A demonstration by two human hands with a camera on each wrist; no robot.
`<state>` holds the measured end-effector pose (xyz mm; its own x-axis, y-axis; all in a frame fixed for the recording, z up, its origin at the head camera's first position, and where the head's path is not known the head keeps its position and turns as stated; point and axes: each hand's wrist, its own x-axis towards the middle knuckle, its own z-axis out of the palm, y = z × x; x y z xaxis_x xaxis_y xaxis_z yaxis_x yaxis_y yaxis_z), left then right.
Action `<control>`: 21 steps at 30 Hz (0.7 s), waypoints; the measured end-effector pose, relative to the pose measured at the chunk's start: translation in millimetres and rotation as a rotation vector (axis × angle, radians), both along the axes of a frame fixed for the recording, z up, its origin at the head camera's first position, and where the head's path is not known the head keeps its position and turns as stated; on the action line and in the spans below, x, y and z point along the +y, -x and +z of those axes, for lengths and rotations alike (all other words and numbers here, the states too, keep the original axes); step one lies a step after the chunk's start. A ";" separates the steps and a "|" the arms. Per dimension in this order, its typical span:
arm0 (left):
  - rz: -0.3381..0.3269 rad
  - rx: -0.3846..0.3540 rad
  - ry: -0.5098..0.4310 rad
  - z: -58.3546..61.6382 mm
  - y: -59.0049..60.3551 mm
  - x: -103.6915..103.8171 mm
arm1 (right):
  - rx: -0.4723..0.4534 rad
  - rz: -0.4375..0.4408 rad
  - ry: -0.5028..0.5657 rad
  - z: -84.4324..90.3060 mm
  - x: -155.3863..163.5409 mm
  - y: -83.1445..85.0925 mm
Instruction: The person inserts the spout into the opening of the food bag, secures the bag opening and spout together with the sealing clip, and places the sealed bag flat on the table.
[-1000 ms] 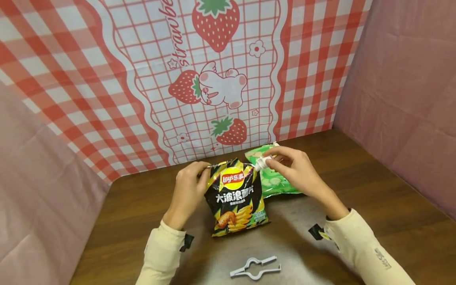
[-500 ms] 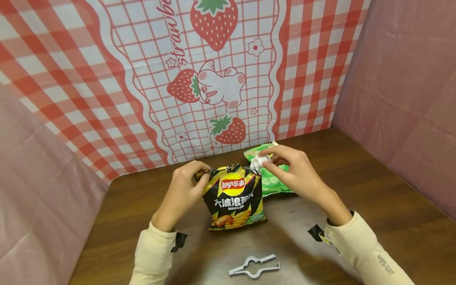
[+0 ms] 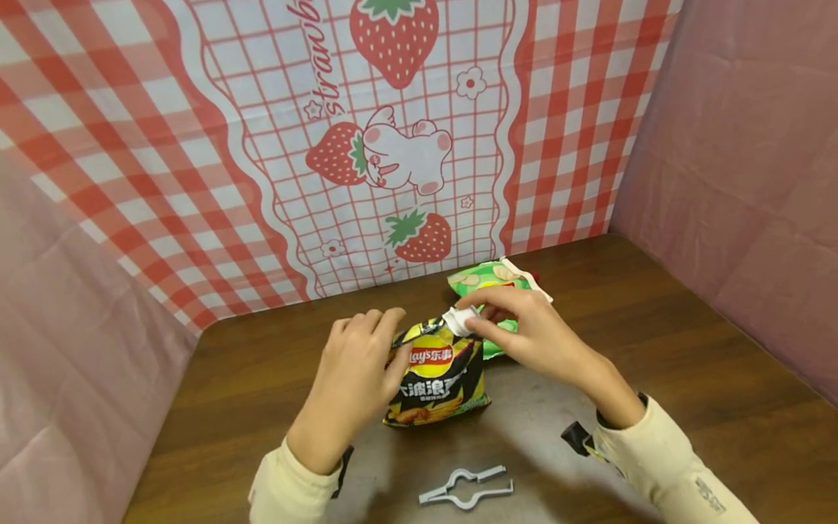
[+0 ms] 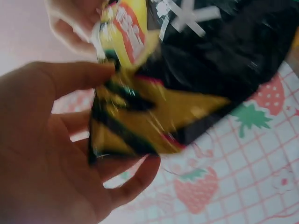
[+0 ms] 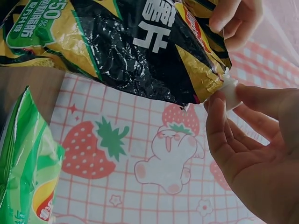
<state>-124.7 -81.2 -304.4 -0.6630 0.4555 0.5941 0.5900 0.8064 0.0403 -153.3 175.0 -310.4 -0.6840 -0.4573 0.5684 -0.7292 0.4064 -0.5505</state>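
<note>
A black and yellow Lay's chip bag [image 3: 435, 389] stands tilted on the table, its top edge raised between both hands. At the bag's top left corner is my left hand [image 3: 356, 371]; in the left wrist view the thumb [image 4: 88, 77] lies on the front and fingers reach behind it. My right hand [image 3: 530, 327] pinches a small white plastic piece [image 3: 460, 320], spout-like in shape, at the top right corner. In the right wrist view this white piece [image 5: 230, 94] touches the bag's corner. Whether it sits inside the bag's mouth is hidden.
Behind the right hand lies a green chip bag [image 3: 481, 276] with a white strip [image 3: 527, 276] along its top. A grey hinged plastic clip [image 3: 433, 498] with a rounded middle lies at the table's front. A strawberry-print cloth [image 3: 419, 94] hangs behind.
The black bag's top has tipped lower. My right hand has moved left and down with the white piece. My left hand has shifted right, further over the bag's top.
</note>
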 end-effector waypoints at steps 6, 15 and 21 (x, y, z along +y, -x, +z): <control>0.032 0.096 0.062 -10.0 -11.6 24.9 | -0.002 0.053 -0.039 3.3 -2.9 -5.1; -0.091 0.048 -0.063 -21.7 0.5 30.2 | -0.069 0.060 -0.138 4.6 3.3 -4.9; -0.128 0.017 -0.102 -20.7 5.0 25.4 | -0.060 0.024 -0.194 6.3 8.5 -3.4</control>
